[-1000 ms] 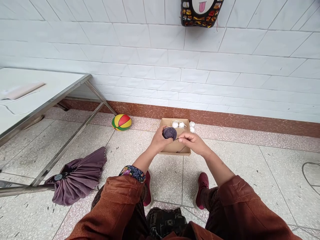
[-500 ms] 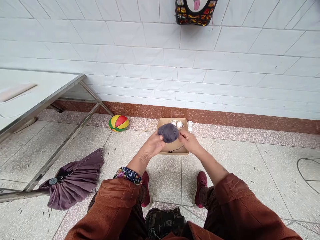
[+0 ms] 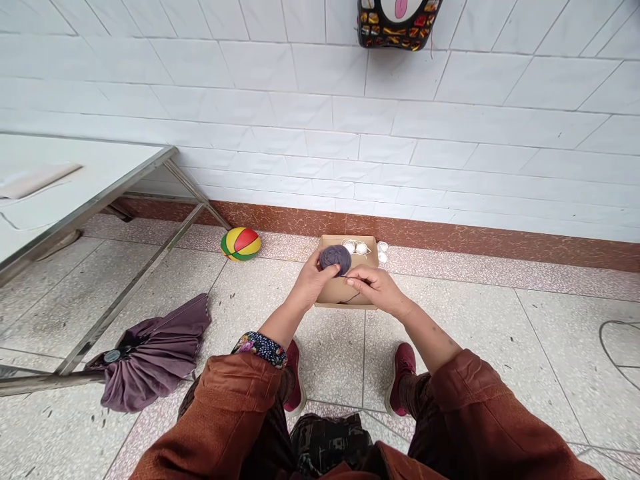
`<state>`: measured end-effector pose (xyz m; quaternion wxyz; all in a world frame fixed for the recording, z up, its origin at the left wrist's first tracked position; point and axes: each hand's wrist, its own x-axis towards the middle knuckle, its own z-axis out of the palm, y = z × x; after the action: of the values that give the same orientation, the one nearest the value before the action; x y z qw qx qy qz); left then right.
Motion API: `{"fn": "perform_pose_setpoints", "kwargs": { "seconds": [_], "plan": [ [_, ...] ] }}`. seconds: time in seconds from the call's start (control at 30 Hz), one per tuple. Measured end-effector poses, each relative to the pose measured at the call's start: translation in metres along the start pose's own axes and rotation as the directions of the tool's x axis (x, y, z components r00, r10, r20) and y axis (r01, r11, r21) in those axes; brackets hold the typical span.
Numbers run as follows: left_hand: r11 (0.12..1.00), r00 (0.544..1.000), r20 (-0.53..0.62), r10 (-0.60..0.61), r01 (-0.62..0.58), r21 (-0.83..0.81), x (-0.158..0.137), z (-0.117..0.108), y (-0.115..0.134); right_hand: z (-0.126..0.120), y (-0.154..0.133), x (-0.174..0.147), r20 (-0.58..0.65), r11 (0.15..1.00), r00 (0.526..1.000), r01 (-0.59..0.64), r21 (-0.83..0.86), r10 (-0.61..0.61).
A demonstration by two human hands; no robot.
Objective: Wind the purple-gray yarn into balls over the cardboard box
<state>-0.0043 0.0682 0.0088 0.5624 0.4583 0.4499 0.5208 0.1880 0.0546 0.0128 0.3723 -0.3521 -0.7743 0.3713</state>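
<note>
1. cradling a dark purple-grey yarn ball in the head view, the left hand curls round its left and near side, thumb pressed across the front; this grip probably steadies the winding while leaving its right side free.
2. in the same view, the right hand is narrow, thumb and forefinger pinched on a yarn strand just beside the ball, perhaps to keep that short length under control.
3. the yarn ball is held above a shallow cardboard box on the tiled floor. a dark length of yarn lies inside; i cannot tell for sure whether it joins the pinched strand. the box's low walls would likely keep loose yarn off the floor.
4. small white balls with loose string rest at the box's far side, and more white balls sit just outside its right wall, seemingly out of the hands' way.
5. farther left, a red, yellow and green ball sits near the tiled wall, and a purple umbrella lies beside the metal-framed table, well apart from both hands.
</note>
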Motion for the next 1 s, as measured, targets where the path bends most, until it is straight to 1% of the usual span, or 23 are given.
{"fn": "perform_pose_setpoints", "kwargs": {
  "seconds": [0.07,0.1,0.13,0.2,0.23,0.3,0.37,0.4,0.43,0.47,0.57,0.63,0.7,0.77,0.8,0.87,0.93,1.0],
  "plan": [
    [0.974,1.0,-0.016,0.024,-0.02,0.228,0.0,0.0,0.0,-0.004,0.0,0.001,-0.058,1.0,0.998,0.0,0.0,0.0],
    [0.955,1.0,0.004,0.025,-0.025,0.297,-0.001,-0.001,0.0,-0.006,0.001,0.002,-0.094,1.0,0.996,-0.003,-0.011,0.002],
    [0.947,0.999,0.048,0.011,-0.025,0.321,-0.003,-0.001,0.0,-0.008,0.003,0.002,-0.134,1.0,0.991,-0.008,-0.023,0.005],
    [0.967,0.979,0.197,-0.053,0.001,0.255,-0.007,-0.002,0.002,-0.01,0.009,0.004,-0.209,0.999,0.978,-0.013,-0.039,0.005],
    [0.982,0.955,0.282,-0.09,0.037,0.188,-0.009,-0.002,0.002,-0.011,0.011,0.004,-0.237,0.999,0.972,-0.015,-0.041,0.004],
    [0.988,0.891,0.429,-0.149,0.146,0.039,-0.014,-0.001,0.003,-0.011,0.017,0.005,-0.272,0.999,0.962,-0.02,-0.032,0.011],
    [0.962,0.841,0.513,-0.172,0.255,-0.096,-0.017,0.002,0.005,-0.011,0.021,0.005,-0.285,0.999,0.958,-0.045,-0.017,0.038],
    [0.942,0.832,0.53,-0.165,0.291,-0.165,-0.018,0.003,0.006,-0.011,0.022,0.005,-0.285,0.998,0.957,-0.067,-0.014,0.06],
    [0.922,0.837,0.528,-0.145,0.307,-0.234,-0.018,0.005,0.007,-0.011,0.023,0.005,-0.279,0.996,0.957,-0.088,-0.017,0.08],
    [0.904,0.855,0.505,-0.118,0.303,-0.301,-0.017,0.006,0.009,-0.011,0.023,0.005,-0.265,0.994,0.96,-0.105,-0.027,0.094],
    [0.868,0.938,0.343,-0.049,0.21,-0.45,-0.011,0.009,0.013,-0.011,0.021,0.003,-0.187,0.991,0.978,-0.109,-0.078,0.093],
    [0.865,0.97,0.239,-0.039,0.153,-0.479,-0.006,0.009,0.014,-0.011,0.019,0.002,-0.112,0.993,0.991,-0.078,-0.088,0.068],
    [0.876,0.985,0.168,-0.037,0.113,-0.469,-0.002,0.008,0.012,-0.011,0.015,0.0,-0.037,0.996,0.998,-0.048,-0.071,0.045],
    [0.91,0.994,0.107,-0.037,0.078,-0.408,0.001,0.008,0.008,-0.011,0.011,-0.001,0.012,0.999,1.0,-0.029,-0.042,0.029],
    [0.935,0.997,0.072,-0.037,0.06,-0.349,0.002,0.008,0.006,-0.011,0.009,-0.001,0.024,0.999,0.999,-0.023,-0.028,0.023],
    [0.983,0.999,0.017,-0.038,0.04,-0.178,0.002,0.007,0.001,-0.013,0.005,-0.001,0.023,1.0,1.0,-0.005,-0.004,0.005],
    [0.999,0.998,0.025,-0.05,0.05,0.001,0.0,0.007,-0.002,-0.015,0.002,-0.001,0.0,1.0,1.0,0.024,0.006,-0.024],
    [0.99,0.991,0.105,-0.084,0.071,0.122,-0.003,0.007,-0.003,-0.017,0.0,0.001,-0.042,0.999,0.998,0.048,-0.007,-0.049]
  ]
}}
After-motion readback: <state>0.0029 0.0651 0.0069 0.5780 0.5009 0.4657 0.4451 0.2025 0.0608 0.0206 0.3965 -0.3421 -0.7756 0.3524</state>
